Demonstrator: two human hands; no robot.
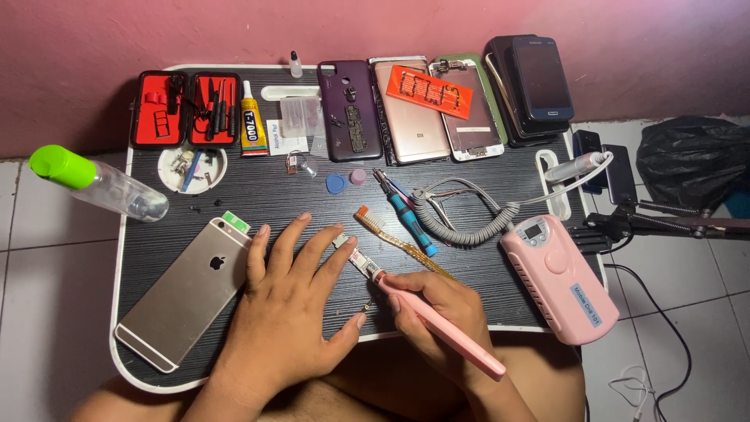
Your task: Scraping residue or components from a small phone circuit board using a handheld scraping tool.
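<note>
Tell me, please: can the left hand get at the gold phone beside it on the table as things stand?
Probably yes. The left hand lies flat on the table, and the gold phone lies face down right beside it, with nothing between them.

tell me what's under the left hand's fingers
The left hand lies flat on the black table, fingertips pinning a small circuit board. Only the board's right end shows; the fingers cover the rest.

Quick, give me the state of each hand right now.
Left hand: open, fingers spread, pinning a small white circuit strip to the black table.
Right hand: closed around a slim pink pen-shaped tool.
</note>
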